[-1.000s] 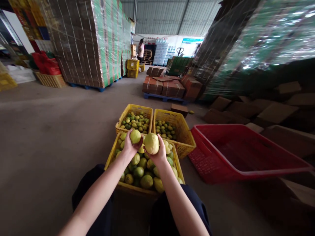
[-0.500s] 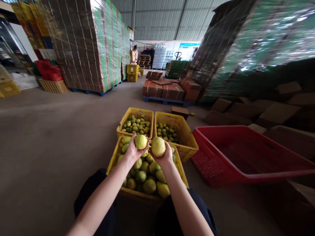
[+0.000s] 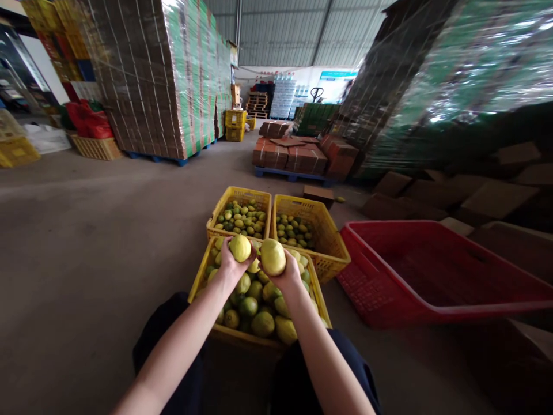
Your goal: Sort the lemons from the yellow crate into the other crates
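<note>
1. Reference: clock directions run from the middle of the near yellow crate [image 3: 200, 270], which stands between my knees; twelve lies straight ahead of me.
2. Left hand [image 3: 232, 266]: at eleven, raised above the crate. My fingers are grasping the left fruit [image 3: 240, 248], a round yellow-green citrus, cupped from below with the thumb on its outer side.
3. Right hand [image 3: 288, 272]: at one, likewise raised. My fingers are grasping the right fruit [image 3: 273, 257], paler and larger-looking, with the thumb on its outer side. Some fingertips are hidden beneath it.
4. Gap: the two fruits are just beside each other; I cannot tell whether my fingers meet.
5. Weight, judged by eye: modest, easily borne by one hand each; the right probably heavier.
6. Firmness, judged: thick-skinned and fairly stiff, giving slightly under a hard pinch. Bruising is a likelier fault than splitting.
7. Surface, judged: the rind looks smooth to faintly bumpy, so a loose hold could let it roll.
8. Recommended hold: around the widest part, palm underneath, thumb and fingers opposed, pressure light.
9. Surroundings: loose citrus [image 3: 263, 324] fills the near crate. Behind it, the far-left crate [image 3: 250, 196] is towards twelve and the far-right crate [image 3: 323, 231] at one, both containing smaller-looking fruit; a red crate [image 3: 367, 294] is at three.
</note>
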Tool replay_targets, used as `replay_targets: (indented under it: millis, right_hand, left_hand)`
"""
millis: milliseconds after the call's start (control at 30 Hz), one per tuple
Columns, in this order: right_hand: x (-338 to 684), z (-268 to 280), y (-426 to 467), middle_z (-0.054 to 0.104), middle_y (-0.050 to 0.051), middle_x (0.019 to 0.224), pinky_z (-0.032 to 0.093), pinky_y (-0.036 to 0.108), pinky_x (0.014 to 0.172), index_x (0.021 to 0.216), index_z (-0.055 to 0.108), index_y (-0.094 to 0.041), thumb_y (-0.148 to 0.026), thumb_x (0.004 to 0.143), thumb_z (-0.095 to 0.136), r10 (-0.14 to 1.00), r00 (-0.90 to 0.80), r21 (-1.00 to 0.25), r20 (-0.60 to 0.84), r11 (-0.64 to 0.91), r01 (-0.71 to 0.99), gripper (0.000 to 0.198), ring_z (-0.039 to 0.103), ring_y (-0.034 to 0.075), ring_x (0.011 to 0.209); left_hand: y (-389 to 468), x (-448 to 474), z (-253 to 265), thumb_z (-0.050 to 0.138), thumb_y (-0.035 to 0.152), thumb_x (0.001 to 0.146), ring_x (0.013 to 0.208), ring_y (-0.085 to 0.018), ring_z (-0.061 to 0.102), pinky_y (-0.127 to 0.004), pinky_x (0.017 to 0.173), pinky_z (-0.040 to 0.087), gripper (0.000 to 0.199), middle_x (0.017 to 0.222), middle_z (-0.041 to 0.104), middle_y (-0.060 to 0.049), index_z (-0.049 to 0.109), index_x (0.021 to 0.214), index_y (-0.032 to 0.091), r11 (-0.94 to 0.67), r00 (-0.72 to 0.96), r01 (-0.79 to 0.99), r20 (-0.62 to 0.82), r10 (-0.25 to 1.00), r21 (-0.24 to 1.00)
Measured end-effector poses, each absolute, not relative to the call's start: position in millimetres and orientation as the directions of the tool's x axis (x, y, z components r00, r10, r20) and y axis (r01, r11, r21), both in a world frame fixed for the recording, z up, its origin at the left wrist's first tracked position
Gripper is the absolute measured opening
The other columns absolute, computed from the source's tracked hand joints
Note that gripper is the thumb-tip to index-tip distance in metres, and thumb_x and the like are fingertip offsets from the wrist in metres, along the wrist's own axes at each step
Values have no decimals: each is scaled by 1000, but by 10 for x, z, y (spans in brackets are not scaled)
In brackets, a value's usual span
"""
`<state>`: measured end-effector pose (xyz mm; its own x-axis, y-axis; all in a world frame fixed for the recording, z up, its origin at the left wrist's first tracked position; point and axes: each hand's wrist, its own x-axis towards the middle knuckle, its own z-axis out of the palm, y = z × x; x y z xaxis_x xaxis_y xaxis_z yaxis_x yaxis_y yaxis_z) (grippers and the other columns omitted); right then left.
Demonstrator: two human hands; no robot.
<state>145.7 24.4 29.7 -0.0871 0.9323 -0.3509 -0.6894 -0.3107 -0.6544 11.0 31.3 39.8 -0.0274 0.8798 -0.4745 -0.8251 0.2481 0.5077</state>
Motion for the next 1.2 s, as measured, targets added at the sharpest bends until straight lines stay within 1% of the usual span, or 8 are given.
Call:
replay_targets:
  millis: [100, 200, 400, 533, 633, 833, 1033, 1200]
  right_hand:
    - [1446, 415, 209, 68, 4, 61, 57, 38, 56, 80, 63, -21, -36, 84, 49, 860, -113, -566, -497, -420, -710, 21, 69, 25, 63]
    - [1432, 501, 193, 68, 4, 62, 58, 35, 54, 83, 64, -20, -37, 85, 50, 861, -123, -550, -493, -419, -722, 22, 69, 23, 61]
    - [1407, 464, 237, 66, 0, 58, 56, 27, 47, 79, 59, -19, -30, 86, 57, 877, -74, -552, -475, -363, -750, 13, 64, 17, 51]
    - [1390, 425, 254, 66, 0, 58, 54, 23, 40, 83, 58, -19, -36, 89, 58, 845, -89, -513, -528, -401, -759, 19, 62, 15, 48]
    - [1372, 422, 253, 65, 0, 57, 53, 21, 40, 84, 59, -18, -37, 90, 57, 825, -77, -499, -560, -410, -763, 20, 61, 14, 47]
    - [1372, 426, 253, 65, -2, 59, 57, 23, 41, 86, 60, -21, -34, 85, 62, 839, -34, -523, -543, -370, -768, 14, 61, 14, 49]
    - [1407, 420, 252, 66, -1, 63, 58, 22, 42, 85, 59, -22, -36, 80, 68, 848, -46, -530, -528, -372, -762, 17, 63, 13, 52]
    - [1414, 451, 243, 69, 0, 70, 60, 19, 48, 85, 60, -20, -24, 78, 71, 878, -70, -558, -473, -361, -748, 13, 67, 13, 58]
  left_hand:
    - [338, 116, 346, 34, 36, 93, 93, -21, 68, -35, 80, 58, 31, 73, 65, -5, 57, 77, 22, 213, -50, -799, -416, 908, 562]
    - [356, 120, 346, 30, 39, 96, 98, -17, 67, -30, 84, 57, 36, 84, 69, -6, 62, 89, 22, 171, -59, -807, -366, 929, 565]
    - [346, 101, 476, 39, 35, 96, 84, -15, 69, -24, 72, 60, 29, 86, 68, -8, 62, 100, 18, 201, 86, -947, -403, 911, 251]
    - [351, 116, 504, 39, 35, 98, 75, -18, 68, -25, 58, 61, 33, 83, 67, -11, 60, 107, 11, 261, 161, -955, -498, 852, 138]
    - [359, 144, 488, 38, 38, 99, 71, -18, 67, -24, 55, 60, 37, 82, 65, -11, 60, 108, 9, 300, 185, -942, -514, 838, 150]
    - [374, 172, 454, 36, 45, 99, 71, -19, 67, -26, 56, 60, 41, 83, 64, -10, 61, 104, 14, 300, 184, -935, -462, 868, 191]
    - [320, 187, 510, 40, 42, 97, 58, -16, 61, -24, 51, 55, 37, 69, 62, -8, 61, 92, 11, 385, 192, -874, -517, 834, 296]
    - [289, 195, 548, 41, 41, 97, 56, -15, 59, -22, 52, 52, 37, 67, 62, -7, 61, 87, 11, 448, 250, -830, -497, 831, 332]
